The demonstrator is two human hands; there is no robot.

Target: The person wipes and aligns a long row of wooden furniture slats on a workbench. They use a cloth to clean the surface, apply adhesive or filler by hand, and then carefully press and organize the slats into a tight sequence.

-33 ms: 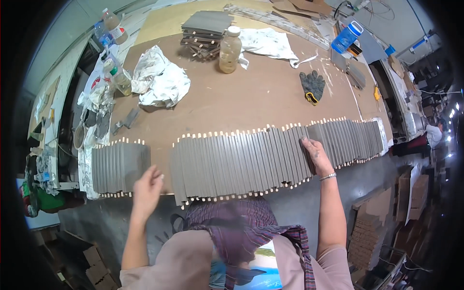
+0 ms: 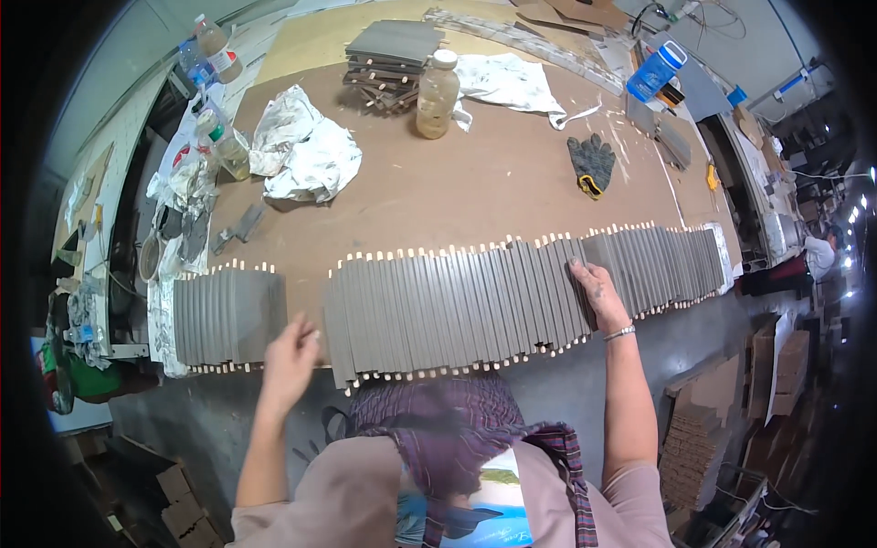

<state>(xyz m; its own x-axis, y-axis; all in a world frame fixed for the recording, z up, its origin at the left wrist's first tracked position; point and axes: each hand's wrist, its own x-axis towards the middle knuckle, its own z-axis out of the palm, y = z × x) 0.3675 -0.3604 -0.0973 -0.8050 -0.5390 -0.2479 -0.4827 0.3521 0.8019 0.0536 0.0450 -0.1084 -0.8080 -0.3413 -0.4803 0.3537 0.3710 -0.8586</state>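
A long row of thin grey slats stands packed along the near edge of the table, pale pegs sticking out at both ends. My right hand grips the row right of centre, thumb on top and fingers partly hidden against the slats. Beyond that hand, more grey slats carry on to the right. A shorter group of the same slats stands at the left, separated by a gap. In front of this gap is my left hand, slightly blurred, its fingers loosely bent and apart with nothing visible in them.
White crumpled cloth, a bottle of cloudy liquid and a stack of grey pegged pieces lie farther back. A dark work glove and a blue bottle are at the right. Cardboard stacks stand on the floor.
My left hand has moved a little to the right, toward the near end of the long row. My right hand stays in place on the slats.
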